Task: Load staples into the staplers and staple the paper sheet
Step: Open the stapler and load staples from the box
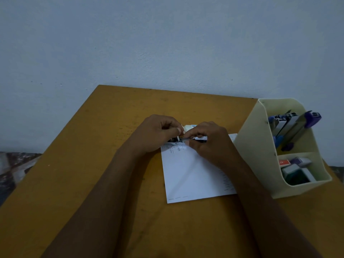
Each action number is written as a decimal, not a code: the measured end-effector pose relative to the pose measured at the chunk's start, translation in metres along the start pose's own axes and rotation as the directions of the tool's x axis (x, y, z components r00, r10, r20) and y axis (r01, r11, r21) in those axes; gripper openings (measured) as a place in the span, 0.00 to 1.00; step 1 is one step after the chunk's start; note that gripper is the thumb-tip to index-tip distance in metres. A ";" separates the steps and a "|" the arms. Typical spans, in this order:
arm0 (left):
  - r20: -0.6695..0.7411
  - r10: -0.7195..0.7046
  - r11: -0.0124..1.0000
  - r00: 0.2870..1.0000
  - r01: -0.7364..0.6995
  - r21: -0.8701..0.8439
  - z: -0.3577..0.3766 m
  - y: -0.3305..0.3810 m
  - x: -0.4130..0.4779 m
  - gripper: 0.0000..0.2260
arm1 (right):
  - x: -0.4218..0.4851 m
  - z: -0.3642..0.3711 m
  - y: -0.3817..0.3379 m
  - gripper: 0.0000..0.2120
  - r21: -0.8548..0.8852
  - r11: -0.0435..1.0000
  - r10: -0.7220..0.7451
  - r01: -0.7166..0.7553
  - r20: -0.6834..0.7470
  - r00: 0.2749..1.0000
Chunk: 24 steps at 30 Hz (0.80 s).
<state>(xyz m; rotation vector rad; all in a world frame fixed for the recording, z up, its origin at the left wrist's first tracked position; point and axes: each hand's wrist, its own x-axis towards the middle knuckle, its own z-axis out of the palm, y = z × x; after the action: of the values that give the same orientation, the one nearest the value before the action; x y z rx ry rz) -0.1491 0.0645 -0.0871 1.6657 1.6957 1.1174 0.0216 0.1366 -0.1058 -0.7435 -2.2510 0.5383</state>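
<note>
A white paper sheet (193,175) lies on the orange-brown table, with several staples along its top, right and bottom edges. Over its top edge both hands meet on a small stapler (183,140), mostly hidden by fingers. My left hand (158,133) grips the stapler's left end with curled fingers. My right hand (208,142) pinches its dark metal part from the right. A small white staple box (189,127) peeks out just behind the hands.
A cream desk organiser (260,146) stands at the table's right edge, touching the paper. Its upper compartment holds several purple staplers (297,127); its lower one holds small staple boxes (296,168). The table (93,164) ends at the wall behind and at the left.
</note>
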 end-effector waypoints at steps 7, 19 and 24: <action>0.000 0.005 1.000 1.000 -0.005 0.006 0.000 0.000 0.000 0.07 | 0.000 -0.001 0.002 0.08 0.008 0.998 0.057 -0.057 0.025 0.998; 0.001 0.007 1.000 1.000 -0.007 0.011 0.000 0.000 0.000 0.07 | -0.001 -0.003 0.004 0.08 -0.004 1.000 0.023 -0.023 0.050 0.998; 0.000 0.006 1.000 1.000 -0.006 0.005 0.000 0.000 0.000 0.07 | 0.000 -0.006 0.009 0.06 -0.074 0.996 -0.043 0.046 0.044 0.998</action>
<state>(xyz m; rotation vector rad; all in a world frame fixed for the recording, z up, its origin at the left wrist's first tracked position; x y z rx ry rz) -0.1491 0.0646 -0.0865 1.6753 1.6962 1.1172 0.0297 0.1442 -0.1070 -0.7232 -2.3328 0.4544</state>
